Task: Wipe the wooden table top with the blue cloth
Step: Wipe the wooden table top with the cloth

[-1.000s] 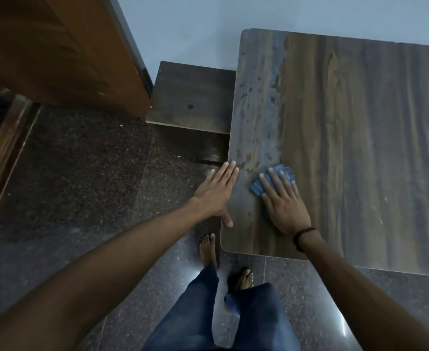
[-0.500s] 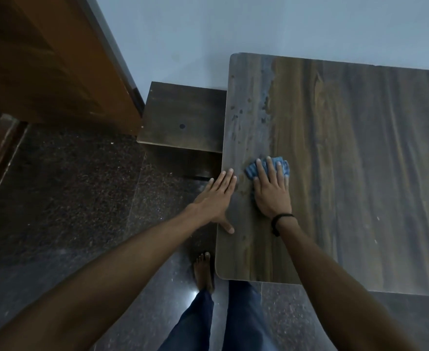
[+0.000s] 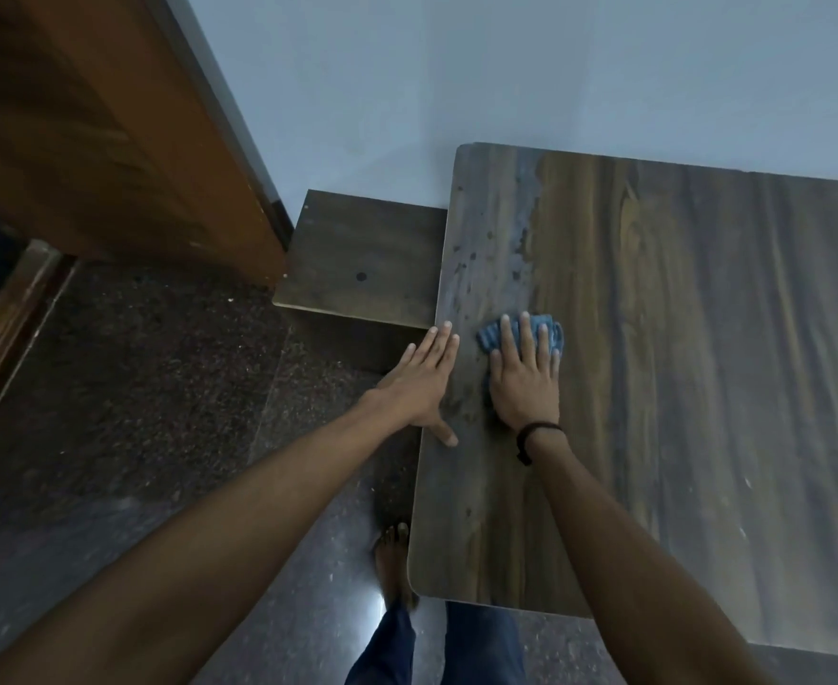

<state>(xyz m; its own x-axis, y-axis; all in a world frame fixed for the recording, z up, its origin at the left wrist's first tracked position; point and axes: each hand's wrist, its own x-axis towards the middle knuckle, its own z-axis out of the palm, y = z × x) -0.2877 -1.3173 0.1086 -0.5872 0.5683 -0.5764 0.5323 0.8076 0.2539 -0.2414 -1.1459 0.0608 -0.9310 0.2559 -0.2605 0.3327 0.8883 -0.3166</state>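
My right hand (image 3: 523, 383) lies flat on the blue cloth (image 3: 554, 333), fingers straight and slightly spread, pressing it to the wooden table top (image 3: 703, 388) near its 9 o'clock edge. My left hand (image 3: 424, 383) rests on that edge, fingers straight and together, holding nothing. A grey dusty strip (image 3: 491, 229) runs toward 12 o'clock from the cloth. The cloth is bunched small (pressed, not gripped), so I judge it could slip out or skip spots, and a stroke toward 9 o'clock could sweep dust onto the floor (image 3: 160, 388).
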